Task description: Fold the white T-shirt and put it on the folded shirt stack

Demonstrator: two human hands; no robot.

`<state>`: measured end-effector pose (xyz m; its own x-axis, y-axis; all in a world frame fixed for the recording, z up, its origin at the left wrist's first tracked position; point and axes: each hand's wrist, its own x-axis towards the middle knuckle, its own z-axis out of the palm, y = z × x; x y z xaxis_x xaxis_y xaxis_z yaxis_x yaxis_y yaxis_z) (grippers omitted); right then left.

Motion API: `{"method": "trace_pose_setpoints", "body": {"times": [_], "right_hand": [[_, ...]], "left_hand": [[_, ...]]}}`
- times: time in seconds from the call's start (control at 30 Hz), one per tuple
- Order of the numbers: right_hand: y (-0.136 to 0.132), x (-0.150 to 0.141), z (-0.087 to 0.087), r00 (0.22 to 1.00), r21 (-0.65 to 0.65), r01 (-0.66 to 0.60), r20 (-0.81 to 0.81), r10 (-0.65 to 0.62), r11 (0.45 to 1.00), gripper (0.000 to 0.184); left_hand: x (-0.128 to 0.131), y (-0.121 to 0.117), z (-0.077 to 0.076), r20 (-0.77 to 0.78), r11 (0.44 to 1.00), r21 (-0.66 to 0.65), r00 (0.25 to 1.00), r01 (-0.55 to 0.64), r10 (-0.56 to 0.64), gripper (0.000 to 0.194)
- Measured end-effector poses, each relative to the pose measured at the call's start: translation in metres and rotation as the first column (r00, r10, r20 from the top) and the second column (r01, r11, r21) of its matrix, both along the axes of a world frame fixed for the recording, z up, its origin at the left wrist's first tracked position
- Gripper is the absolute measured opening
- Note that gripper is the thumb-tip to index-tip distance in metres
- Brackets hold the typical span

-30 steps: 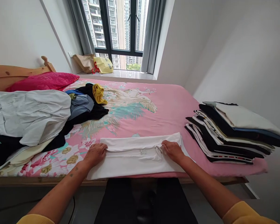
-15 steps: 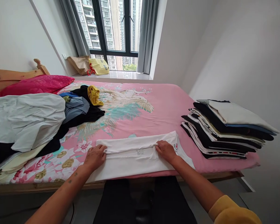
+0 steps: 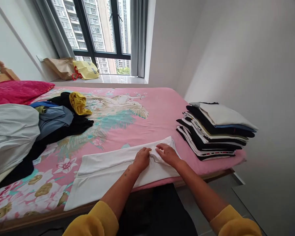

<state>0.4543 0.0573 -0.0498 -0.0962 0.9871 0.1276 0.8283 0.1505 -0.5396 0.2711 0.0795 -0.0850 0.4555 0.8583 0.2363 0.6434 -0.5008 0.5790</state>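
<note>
- Well, the white garment (image 3: 90, 188) lies flat in a long strip across the lower centre of the frame, along the near edge of the bed; its left end reaches toward the lower left, its right end comes near the folded stack (image 3: 216, 131); a folded-over band runs along its far side.
- The left hand (image 3: 142, 159) is on the garment, right of its middle; its fingers are bent and point toward the right hand; whether they pinch the cloth, I cannot tell.
- The right hand (image 3: 168, 155) is on the garment near its right end, fingers bent and turned toward the left hand; the cloth is bunched between the two hands, which are close together but apart; whether this hand grips the cloth, I cannot tell either.
- The folded stack stands at the right of the frame on the pink sheet (image 3: 162, 105); it is mostly black and white layers, with a blue edge under the off-white piece on top.
- The loose clothes (image 3: 12, 127) are heaped at the left of the frame, white, blue-grey and black; a crumpled yellow cloth (image 3: 79, 103) lies at their right side; a deep pink pillow (image 3: 19, 91) is behind them.
- The brown paper bag (image 3: 60, 68) and the yellow bag (image 3: 87, 69) sit side by side on the sill, upper left.
</note>
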Motion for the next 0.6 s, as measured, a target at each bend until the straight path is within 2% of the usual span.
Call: {"method": "trace_pose_setpoints", "body": {"times": [0.03,0.1,0.17,0.23,0.3,0.4,0.5,0.6], "right_hand": [[-0.003,0.012,0.001,0.993,-0.035,0.089,-0.076,-0.091,0.995,0.033],[-0.012,0.039,-0.002,0.943,-0.201,0.247,-0.175,-0.283,0.948,0.042],[-0.022,0.061,-0.010,0.907,-0.384,0.297,-0.173,-0.384,0.874,0.049],[-0.032,0.072,-0.020,0.905,-0.473,0.282,-0.158,-0.396,0.835,0.050],[-0.037,0.073,-0.028,0.900,-0.496,0.285,-0.157,-0.407,0.820,0.046],[-0.035,0.065,-0.032,0.881,-0.454,0.317,-0.185,-0.436,0.833,0.033],[-0.026,0.056,-0.027,0.837,-0.435,0.336,-0.269,-0.476,0.836,0.021],[-0.018,0.053,-0.017,0.750,-0.479,0.288,-0.426,-0.506,0.829,0.018]], "left_hand": [[0.002,0.003,-0.002,-0.001,1.000,-0.010,1.000,-0.020,0.020,0.031],[0.001,0.007,-0.004,-0.001,0.998,-0.028,0.999,-0.051,0.051,0.024],[-0.002,0.008,-0.004,-0.004,0.998,-0.039,0.998,-0.056,0.056,0.021],[-0.005,0.007,-0.003,-0.013,0.998,-0.047,0.999,-0.047,0.047,0.018],[-0.005,0.006,-0.001,-0.029,0.998,-0.052,0.999,-0.032,0.030,0.016],[-0.001,0.008,0.002,-0.058,0.999,-0.052,0.998,-0.011,0.008,0.022],[0.003,0.013,0.010,-0.088,0.999,-0.050,0.996,0.010,-0.015,0.023],[0.006,0.014,0.020,-0.114,0.999,-0.038,0.993,0.015,-0.019,0.023]]}}
